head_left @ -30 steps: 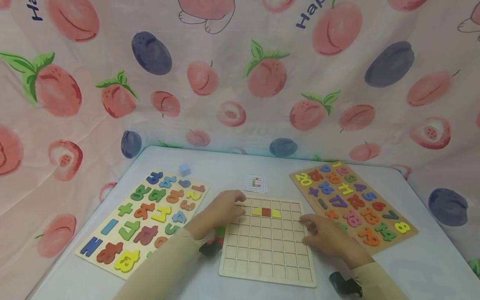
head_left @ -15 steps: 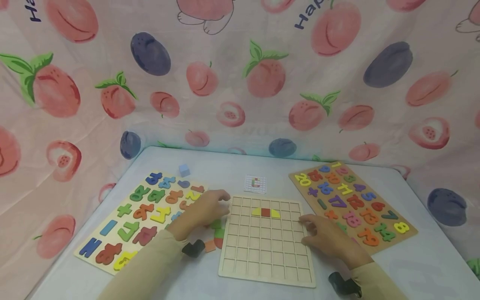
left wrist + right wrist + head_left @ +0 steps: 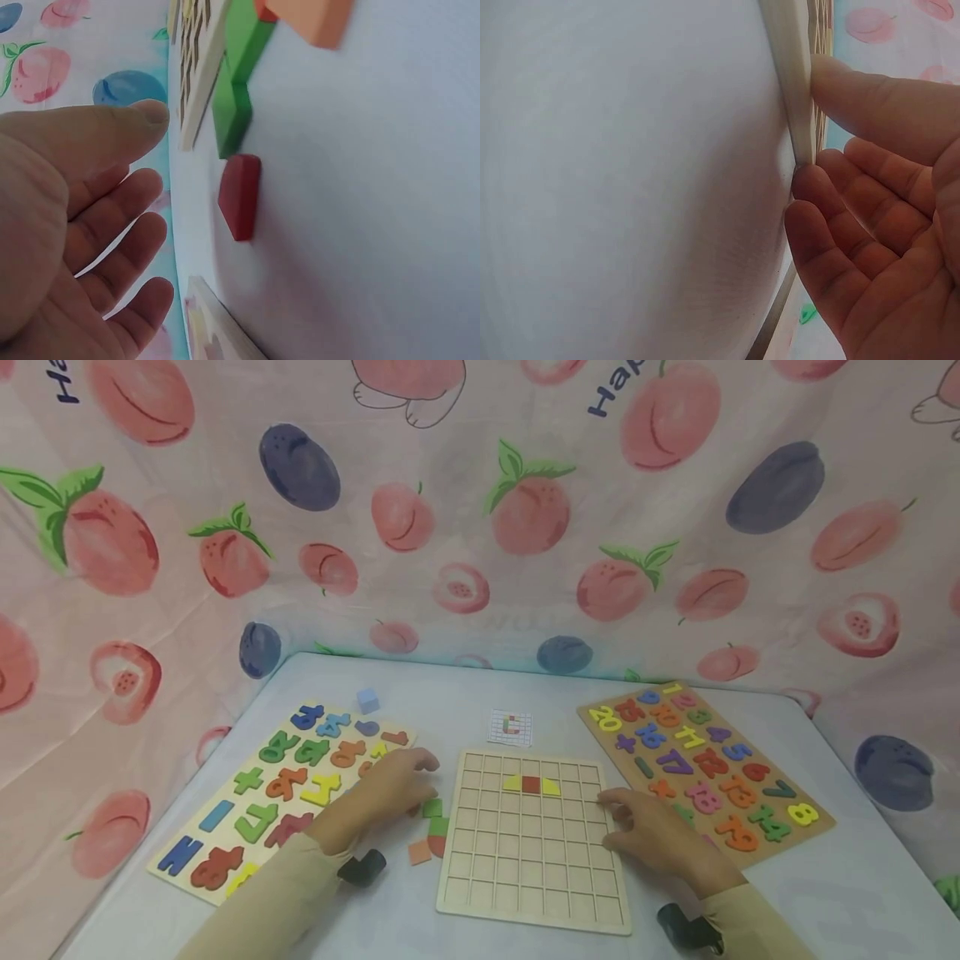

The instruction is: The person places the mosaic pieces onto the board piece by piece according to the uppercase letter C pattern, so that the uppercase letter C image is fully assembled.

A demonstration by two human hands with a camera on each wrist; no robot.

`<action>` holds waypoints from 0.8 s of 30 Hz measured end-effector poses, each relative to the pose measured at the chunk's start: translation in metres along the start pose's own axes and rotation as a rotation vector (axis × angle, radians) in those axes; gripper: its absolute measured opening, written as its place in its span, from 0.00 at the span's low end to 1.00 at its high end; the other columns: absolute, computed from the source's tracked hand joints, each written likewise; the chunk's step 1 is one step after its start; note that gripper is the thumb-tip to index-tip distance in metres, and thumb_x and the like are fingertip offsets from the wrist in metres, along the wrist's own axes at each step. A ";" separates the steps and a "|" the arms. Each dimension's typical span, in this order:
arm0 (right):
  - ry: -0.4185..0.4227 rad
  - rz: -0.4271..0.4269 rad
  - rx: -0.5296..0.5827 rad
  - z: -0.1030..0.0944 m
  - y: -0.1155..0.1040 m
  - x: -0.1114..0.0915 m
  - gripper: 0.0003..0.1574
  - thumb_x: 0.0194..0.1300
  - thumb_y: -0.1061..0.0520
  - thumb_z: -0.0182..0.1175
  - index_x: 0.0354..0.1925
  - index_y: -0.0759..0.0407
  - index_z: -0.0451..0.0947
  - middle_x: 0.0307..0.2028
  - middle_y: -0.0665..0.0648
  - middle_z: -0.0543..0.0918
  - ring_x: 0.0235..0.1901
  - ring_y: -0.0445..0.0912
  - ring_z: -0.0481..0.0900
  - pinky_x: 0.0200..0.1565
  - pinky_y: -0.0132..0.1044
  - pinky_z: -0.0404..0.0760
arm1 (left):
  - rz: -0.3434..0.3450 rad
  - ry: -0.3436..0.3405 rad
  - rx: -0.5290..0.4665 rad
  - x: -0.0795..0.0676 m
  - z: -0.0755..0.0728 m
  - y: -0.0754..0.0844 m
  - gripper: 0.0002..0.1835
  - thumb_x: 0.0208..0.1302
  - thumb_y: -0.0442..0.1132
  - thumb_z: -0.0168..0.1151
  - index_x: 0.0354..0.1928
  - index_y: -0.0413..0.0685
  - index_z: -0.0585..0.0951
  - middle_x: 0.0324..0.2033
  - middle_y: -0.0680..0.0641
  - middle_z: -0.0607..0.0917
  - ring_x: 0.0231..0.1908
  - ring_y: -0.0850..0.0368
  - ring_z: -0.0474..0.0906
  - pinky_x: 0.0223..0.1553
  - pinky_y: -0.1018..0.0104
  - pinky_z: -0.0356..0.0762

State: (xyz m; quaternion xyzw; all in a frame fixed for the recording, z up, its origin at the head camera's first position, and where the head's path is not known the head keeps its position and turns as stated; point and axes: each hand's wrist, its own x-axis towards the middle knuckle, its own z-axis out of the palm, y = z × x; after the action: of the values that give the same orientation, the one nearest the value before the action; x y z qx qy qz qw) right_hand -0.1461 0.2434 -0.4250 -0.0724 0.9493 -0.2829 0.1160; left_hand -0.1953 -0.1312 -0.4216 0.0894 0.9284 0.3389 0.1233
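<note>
Pushing, that half-curled right hand (image 3: 651,833), lower right, could skew the grid board (image 3: 532,850) it touches (left hand (image 3: 393,791) half-spread, empty).

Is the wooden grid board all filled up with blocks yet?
No, it's mostly empty. The wooden grid board holds just a red square between two yellow pieces; its other squares show bare wood.

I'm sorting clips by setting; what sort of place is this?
Probably an indoor play or learning corner, perhaps set up for recording; the wider room is out of view. A fruit-print curtain stands behind a white table bearing number puzzle boards and a wooden grid board.
</note>
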 end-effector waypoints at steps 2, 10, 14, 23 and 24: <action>0.000 -0.001 0.000 0.000 0.000 0.000 0.36 0.54 0.55 0.75 0.61 0.57 0.77 0.53 0.60 0.82 0.53 0.57 0.79 0.53 0.57 0.77 | 0.019 0.011 0.025 -0.001 0.000 -0.003 0.20 0.60 0.36 0.68 0.55 0.45 0.81 0.56 0.43 0.81 0.36 0.55 0.79 0.49 0.54 0.77; 0.008 -0.003 -0.004 0.000 -0.001 0.000 0.35 0.54 0.56 0.74 0.60 0.57 0.77 0.52 0.59 0.83 0.52 0.56 0.80 0.53 0.55 0.77 | 0.034 0.020 0.098 -0.010 -0.003 -0.010 0.21 0.58 0.37 0.72 0.55 0.48 0.82 0.53 0.48 0.82 0.58 0.47 0.75 0.59 0.48 0.73; 0.006 -0.002 -0.006 0.000 -0.002 0.000 0.35 0.53 0.56 0.74 0.60 0.57 0.77 0.52 0.59 0.83 0.51 0.55 0.80 0.52 0.56 0.77 | 0.069 0.031 0.120 -0.012 -0.004 -0.013 0.21 0.56 0.36 0.72 0.53 0.47 0.82 0.52 0.49 0.83 0.58 0.46 0.74 0.60 0.48 0.72; 0.013 -0.003 -0.016 0.000 -0.002 -0.001 0.36 0.54 0.56 0.74 0.60 0.58 0.77 0.51 0.59 0.83 0.51 0.56 0.80 0.51 0.56 0.77 | 0.125 -0.014 0.142 -0.013 0.003 -0.016 0.18 0.58 0.35 0.72 0.52 0.46 0.83 0.49 0.50 0.83 0.51 0.52 0.75 0.58 0.51 0.73; 0.013 -0.005 -0.014 0.000 -0.002 0.000 0.36 0.54 0.56 0.74 0.60 0.58 0.77 0.52 0.59 0.83 0.51 0.56 0.80 0.51 0.56 0.77 | 0.122 -0.020 0.140 -0.013 0.003 -0.016 0.18 0.58 0.34 0.72 0.52 0.46 0.83 0.48 0.50 0.83 0.50 0.52 0.75 0.58 0.51 0.73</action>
State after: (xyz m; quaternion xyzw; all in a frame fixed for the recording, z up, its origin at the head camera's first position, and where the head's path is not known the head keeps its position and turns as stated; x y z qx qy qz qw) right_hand -0.1456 0.2423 -0.4241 -0.0736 0.9519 -0.2768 0.1087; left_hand -0.1833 -0.1447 -0.4325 0.1578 0.9413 0.2791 0.1053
